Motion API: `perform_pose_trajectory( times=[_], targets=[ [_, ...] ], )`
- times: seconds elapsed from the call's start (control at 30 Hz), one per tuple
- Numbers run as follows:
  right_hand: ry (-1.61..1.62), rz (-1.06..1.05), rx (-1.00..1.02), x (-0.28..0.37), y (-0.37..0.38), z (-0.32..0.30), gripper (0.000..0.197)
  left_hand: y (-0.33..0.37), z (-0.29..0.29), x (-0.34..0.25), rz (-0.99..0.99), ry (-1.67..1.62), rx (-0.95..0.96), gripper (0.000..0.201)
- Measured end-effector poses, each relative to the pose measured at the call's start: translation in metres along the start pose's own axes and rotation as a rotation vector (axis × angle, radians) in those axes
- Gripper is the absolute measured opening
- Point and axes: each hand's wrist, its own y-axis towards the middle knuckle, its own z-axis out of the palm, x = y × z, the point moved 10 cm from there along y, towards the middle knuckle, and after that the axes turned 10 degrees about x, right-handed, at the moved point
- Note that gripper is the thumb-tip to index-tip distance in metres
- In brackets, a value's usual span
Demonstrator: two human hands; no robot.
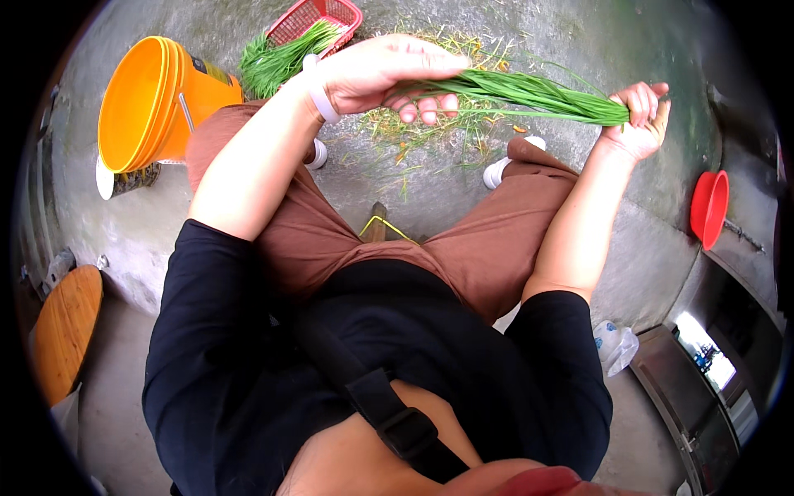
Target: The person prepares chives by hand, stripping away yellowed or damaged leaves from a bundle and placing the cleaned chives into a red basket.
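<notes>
A long bunch of green chives [538, 95] stretches across in front of me above the floor, between my two hands. My right hand [641, 120] is closed round its right end, with the fingertips pointing up. At the left end, my left hand [385, 76] is loosely curled round the leaves. Its thumb lies above them and its fingers below, so the leaf ends inside that hand are hidden. A few thin leaves stray from the bunch.
More chives [285, 62] lie in and beside a red plastic basket [285, 25] at the far left. Leaf scraps [405, 136] litter the concrete floor. An orange bucket [136, 103] stands left, a red basin [709, 211] right, and a wooden board [68, 331] lower left.
</notes>
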Motion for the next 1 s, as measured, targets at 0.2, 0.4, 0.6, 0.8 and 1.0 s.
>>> perform_pose_trajectory(
  times=[0.2, 0.4, 0.6, 0.8, 1.0],
  targets=[
    [0.061, -0.031, -0.019, 0.001, -0.002, -0.004, 0.015, -0.012, -0.008, -0.007, 0.045, -0.076, -0.126, 0.042],
    [0.058, -0.011, -0.042, -0.011, -0.002, -0.003, 0.014, -0.012, -0.013, -0.004, 0.013, 0.006, -0.121, 0.049],
    [-1.165, -0.093, -0.218, -0.008, -0.007, 0.018, 0.024, -0.020, -0.052, -0.033, -0.166, 1.614, -0.714, 0.066],
    [-1.141, 0.213, 0.017, -0.123, -0.028, 0.017, 0.024, 0.023, -0.017, -0.011, 0.269, 0.998, -0.362, 0.082],
    [-0.409, 0.425, -0.023, -0.171, -0.035, 0.010, 0.026, 0.045, 0.028, 0.010, 0.370, 0.691, -0.080, 0.051]
  ],
)
